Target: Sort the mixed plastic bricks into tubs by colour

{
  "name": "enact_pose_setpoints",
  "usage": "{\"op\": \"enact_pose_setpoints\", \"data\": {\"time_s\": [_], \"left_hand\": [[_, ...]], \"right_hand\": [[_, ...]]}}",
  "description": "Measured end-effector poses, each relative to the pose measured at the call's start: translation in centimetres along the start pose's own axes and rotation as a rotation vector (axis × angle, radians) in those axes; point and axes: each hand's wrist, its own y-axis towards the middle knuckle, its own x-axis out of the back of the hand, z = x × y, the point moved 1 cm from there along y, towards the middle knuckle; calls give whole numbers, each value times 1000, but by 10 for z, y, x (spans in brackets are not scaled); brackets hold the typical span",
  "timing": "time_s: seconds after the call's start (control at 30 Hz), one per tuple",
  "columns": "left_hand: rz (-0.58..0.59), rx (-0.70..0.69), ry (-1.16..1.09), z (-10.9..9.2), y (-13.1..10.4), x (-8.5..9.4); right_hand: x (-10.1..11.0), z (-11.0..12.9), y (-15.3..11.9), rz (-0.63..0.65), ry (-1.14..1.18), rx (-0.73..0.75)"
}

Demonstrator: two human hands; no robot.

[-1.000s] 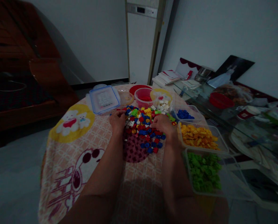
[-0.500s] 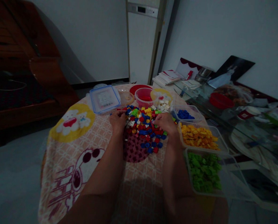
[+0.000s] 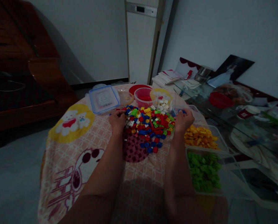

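Centrally, a loose pile of small plastic bricks (image 3: 142, 124) in red, blue, yellow, green and white covers the middle of a round table (image 3: 101, 133) and reaches toward its far edge. The left hand (image 3: 117, 122) rests at the pile's left side, its fingers curled down beside the bricks; whether they pinch one cannot be told. The right hand (image 3: 184, 120) is over the blue box (image 3: 197, 109) near the table's right edge, fingers bent, with blue showing at the fingertips; whether a brick is held or lies below is unclear. Nearer along that edge come a clear box of yellow bricks (image 3: 201, 137), then one of green bricks (image 3: 204, 172). White bricks (image 3: 162, 106) sit just beyond the pile, right of a pink tub (image 3: 142, 102). Behind the tub is a red lid (image 3: 134, 89), and at the far left edge, a blue-rimmed lid (image 3: 104, 99).
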Motion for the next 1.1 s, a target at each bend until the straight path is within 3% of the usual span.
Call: {"op": "enact_pose_setpoints", "data": {"time_s": [0.2,0.5,0.83,1.1], "left_hand": [[7,1,20,0,0,1],[18,1,-3,2,0,0],[22,-11,-7,1,1,-1],[16,-1,-6,0,0,0]], "right_hand": [[-17,18,-23,443,-5,50],[-22,45,-55,925,-368,316],[-32,52,-65,958,-616,510],[-30,49,-65,988,-602,541]]}}
